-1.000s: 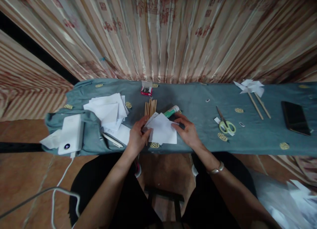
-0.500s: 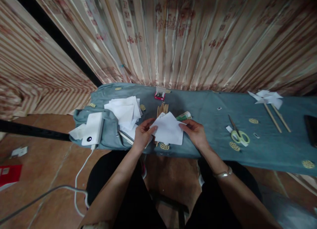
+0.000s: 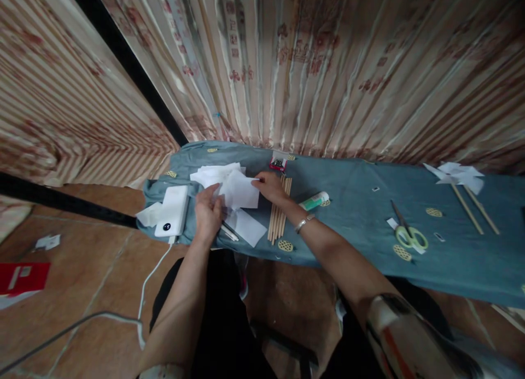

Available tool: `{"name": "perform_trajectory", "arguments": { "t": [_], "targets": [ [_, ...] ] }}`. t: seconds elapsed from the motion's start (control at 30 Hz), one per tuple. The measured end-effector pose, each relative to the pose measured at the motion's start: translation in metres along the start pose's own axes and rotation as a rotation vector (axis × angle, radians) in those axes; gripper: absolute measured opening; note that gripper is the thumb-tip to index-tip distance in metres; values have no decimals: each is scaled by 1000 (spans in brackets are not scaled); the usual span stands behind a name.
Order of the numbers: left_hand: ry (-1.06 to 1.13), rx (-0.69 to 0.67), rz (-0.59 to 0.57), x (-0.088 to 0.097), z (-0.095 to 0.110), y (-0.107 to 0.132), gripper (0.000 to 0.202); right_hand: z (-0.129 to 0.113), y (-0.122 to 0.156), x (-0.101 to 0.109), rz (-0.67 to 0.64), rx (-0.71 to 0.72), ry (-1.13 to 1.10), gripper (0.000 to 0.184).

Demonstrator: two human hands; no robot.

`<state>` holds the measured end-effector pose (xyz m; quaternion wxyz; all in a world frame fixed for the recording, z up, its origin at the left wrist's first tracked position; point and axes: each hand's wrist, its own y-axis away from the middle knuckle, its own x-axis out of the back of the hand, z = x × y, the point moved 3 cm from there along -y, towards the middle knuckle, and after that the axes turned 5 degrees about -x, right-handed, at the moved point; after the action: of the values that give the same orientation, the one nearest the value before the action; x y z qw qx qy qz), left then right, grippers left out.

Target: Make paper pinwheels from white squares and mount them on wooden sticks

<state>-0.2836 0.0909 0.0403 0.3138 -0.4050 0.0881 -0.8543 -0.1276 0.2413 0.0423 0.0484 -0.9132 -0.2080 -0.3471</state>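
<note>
A white sheet of paper (image 3: pixel 243 192) is stretched between my two hands, above a loose pile of white paper (image 3: pixel 211 174). My right hand (image 3: pixel 270 186) pinches its right corner between thumb and fingertips. At the left edge my left hand (image 3: pixel 208 210) has its fingers curled on the paper, thumb toward the sheet; the exact grip is partly hidden. Another white piece (image 3: pixel 248 228) lies below, beside a slim white pen-like object (image 3: pixel 229 232). Under my right wrist rests a row of wooden sticks (image 3: pixel 280 217), side by side.
A green-and-white tube (image 3: pixel 315 200) and a small red box of metal pieces (image 3: pixel 278 162) lie near the sticks. Green-handled scissors (image 3: pixel 411 237) and paper pinwheels (image 3: pixel 461 175) on sticks are farther right. A white device (image 3: pixel 172 210) with a cable sits left on the blue-green cloth (image 3: pixel 353 226).
Both hands have carried the sheet leftward, from over the sticks to over the paper pile. The sticks are now mostly uncovered. The view has shifted slightly.
</note>
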Motion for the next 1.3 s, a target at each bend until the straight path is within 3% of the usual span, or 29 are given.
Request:
{"name": "perform_trajectory", "arguments": {
  "t": [0.13, 0.3, 0.43, 0.57, 0.7, 0.77, 0.9, 1.07, 1.17, 1.3],
  "targets": [
    [-127, -18, -198, -10, -11, -3, 47, -8, -5, -14, -13, 23, 69, 18],
    [-249, -55, -230, -17, -16, -5, 50, -6, -5, -14, 17, 44, 87, 20],
    [-271, -85, -231, -17, -14, -3, 49, 4, -8, 0, 88, 21, 29, 16],
    [-258, -78, -227, -16, -11, -3, 48, 20, -4, 35, 177, 11, -86, 14],
    [-217, -51, -186, -12, -8, -2, 48, 47, 29, 82, 247, 6, -243, 20],
    [-206, -65, -168, -10, -4, -1, 47, 65, 55, 106, 298, -8, -503, 22],
    [-221, -123, -156, -9, 9, 4, 42, 100, 106, 135, 375, -154, -727, 23],
    [-322, -200, -237, -17, 25, 7, 44, 124, 143, 140, 421, -272, -724, 27],
    [-329, -199, -268, -20, 24, 5, 35, 130, 152, 137, 428, -293, -751, 30],
    [-336, -163, -247, -16, 19, 4, 38, 132, 154, 135, 420, -306, -790, 31]
  ]
}}
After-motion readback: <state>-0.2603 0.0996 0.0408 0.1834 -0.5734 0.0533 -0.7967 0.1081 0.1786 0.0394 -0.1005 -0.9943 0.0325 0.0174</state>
